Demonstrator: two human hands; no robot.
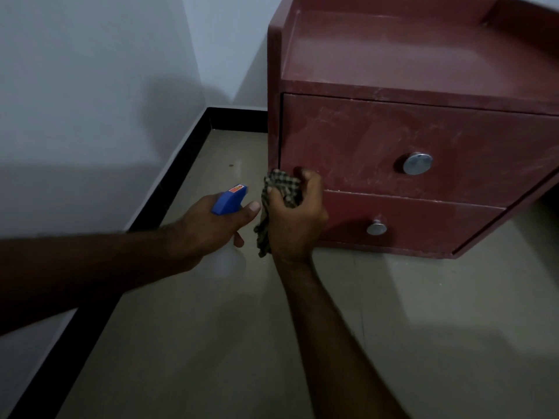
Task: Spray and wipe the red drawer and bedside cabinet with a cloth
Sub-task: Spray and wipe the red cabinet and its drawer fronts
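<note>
A red bedside cabinet (393,55) stands on the floor at the upper right, with a large upper drawer (363,140) and a smaller lower drawer (423,225), each with a round metal knob. My right hand (298,219) grips a bunched checked cloth (281,189) against the lower left corner of the upper drawer front. My left hand (211,228) holds a spray bottle with a blue head (228,199) just left of the cloth; its pale body (225,261) shows faintly below the hand.
Pale tiled floor (242,343) runs under the cabinet. A white wall (90,101) with a black skirting strip (169,182) lies close on the left and behind, forming a corner beside the cabinet.
</note>
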